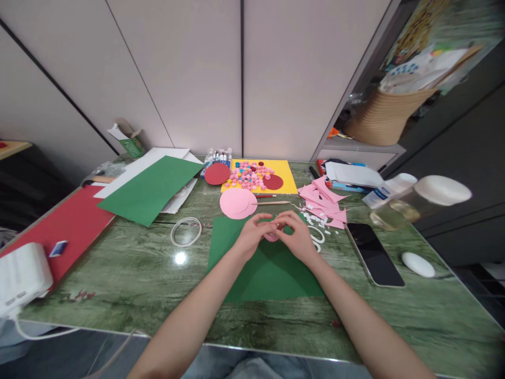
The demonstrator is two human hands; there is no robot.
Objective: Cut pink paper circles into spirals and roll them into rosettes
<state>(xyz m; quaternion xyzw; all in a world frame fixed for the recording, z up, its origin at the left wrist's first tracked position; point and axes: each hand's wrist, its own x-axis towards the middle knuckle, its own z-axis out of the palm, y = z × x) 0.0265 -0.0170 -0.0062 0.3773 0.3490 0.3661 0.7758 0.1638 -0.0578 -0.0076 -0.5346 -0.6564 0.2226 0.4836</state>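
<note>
My left hand (252, 238) and my right hand (296, 238) meet over a dark green paper sheet (272, 279), fingertips pinched together. Between them is a small pink paper piece (271, 236), its form partly hidden by the fingers. Just beyond my left hand lie overlapping pink paper circles (234, 202), with a pencil (274, 203) close by. White scissors handles (316, 239) show beside my right hand. Past these, pink paper scraps (321, 200) and tiny white clippings (315, 220) are scattered. A yellow sheet (290, 176) bears many small pink, blue and red pieces and a red paper circle (273, 182).
On the left are a green sheet (153, 187), a red sheet (79, 226), a white power adapter (26, 273) with its cable, and a white ring (173, 235). A phone (374, 255), a white oval object (418, 264) and a clear bottle (398, 210) stand or lie right.
</note>
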